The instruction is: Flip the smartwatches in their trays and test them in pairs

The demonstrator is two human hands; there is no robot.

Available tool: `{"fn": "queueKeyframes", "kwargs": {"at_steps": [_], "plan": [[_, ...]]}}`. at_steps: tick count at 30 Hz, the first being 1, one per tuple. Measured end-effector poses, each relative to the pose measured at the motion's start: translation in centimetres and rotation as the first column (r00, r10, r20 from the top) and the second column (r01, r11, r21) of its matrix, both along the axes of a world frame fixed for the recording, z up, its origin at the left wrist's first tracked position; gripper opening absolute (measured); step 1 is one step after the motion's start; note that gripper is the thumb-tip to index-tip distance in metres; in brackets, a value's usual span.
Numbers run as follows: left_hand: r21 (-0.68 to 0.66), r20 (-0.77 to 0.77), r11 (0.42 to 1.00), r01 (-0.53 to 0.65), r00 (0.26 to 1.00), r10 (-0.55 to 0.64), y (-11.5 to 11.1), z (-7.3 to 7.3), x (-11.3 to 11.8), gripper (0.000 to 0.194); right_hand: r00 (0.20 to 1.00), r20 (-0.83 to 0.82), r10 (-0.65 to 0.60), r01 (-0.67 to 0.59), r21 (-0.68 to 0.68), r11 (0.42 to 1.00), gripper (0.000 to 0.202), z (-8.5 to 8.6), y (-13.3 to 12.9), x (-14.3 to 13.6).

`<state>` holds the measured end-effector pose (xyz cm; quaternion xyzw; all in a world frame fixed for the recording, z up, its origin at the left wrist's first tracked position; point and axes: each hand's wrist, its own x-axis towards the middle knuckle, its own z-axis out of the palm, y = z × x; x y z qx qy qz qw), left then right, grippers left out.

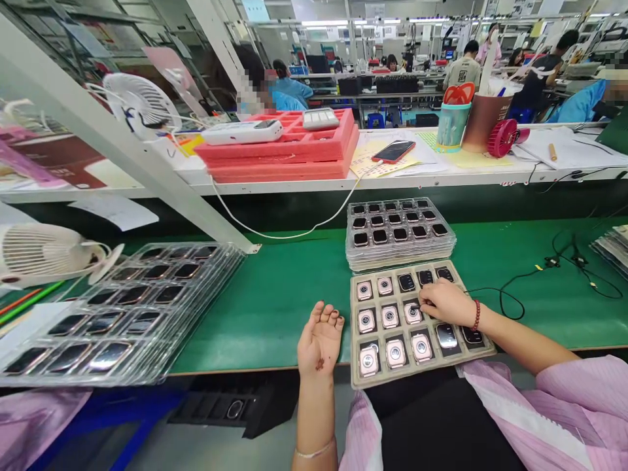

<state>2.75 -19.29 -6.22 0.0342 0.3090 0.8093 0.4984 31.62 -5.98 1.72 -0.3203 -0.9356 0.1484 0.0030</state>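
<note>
A beige tray (360,376) of smartwatch bodies lies at the bench's front edge, partly overhanging it. Its left columns show pinkish watch backs (395,352); dark screens (446,335) face up toward the right. Over the middle row is my right hand (447,302), palm down, fingers bent and pinched together at a watch slot; what sits between the fingertips is hidden. My left hand (321,337) rests palm up left of the tray, fingers loosely curled and apart. Small brown specks lie on the heel of its palm; I cannot tell what they are.
Behind the tray stands a stack of clear trays (400,252) with dark-screened watches. Another clear stack (132,327) is at left beside a white fan (44,252). Black cables (510,294) lie right. The shelf holds red foam trays (279,167) and a phone (394,152).
</note>
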Motion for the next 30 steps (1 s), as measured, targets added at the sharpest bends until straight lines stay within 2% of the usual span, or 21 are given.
{"fn": "queueKeyframes", "kwargs": {"at_steps": [6,14,20,24,30], "plan": [[0.033,-0.040,0.999,0.015,0.999,-0.014,0.1,-0.2,0.1,0.027,0.999,-0.048,-0.014,0.016,0.033,0.999,0.015,-0.2,0.2,0.0],[-0.006,-0.061,1.000,0.012,0.998,-0.012,-0.2,1.2,1.0,0.013,0.991,-0.126,-0.051,0.049,-0.023,0.999,0.016,0.8,1.0,1.3],[-0.020,-0.058,1.000,0.001,0.998,-0.002,-0.3,1.0,1.0,0.014,0.994,-0.096,0.048,-0.055,-0.073,0.996,0.016,-0.1,-0.3,0.7],[-0.017,-0.029,1.000,0.012,0.999,-0.013,-0.3,1.0,0.7,0.020,0.993,-0.088,0.077,-0.078,-0.013,0.997,0.017,0.4,-1.2,0.1],[-0.036,0.014,0.999,-0.005,1.000,0.005,0.2,1.0,0.2,0.035,0.995,-0.081,0.061,-0.068,-0.086,0.994,0.018,0.9,-1.3,-0.1]]}}
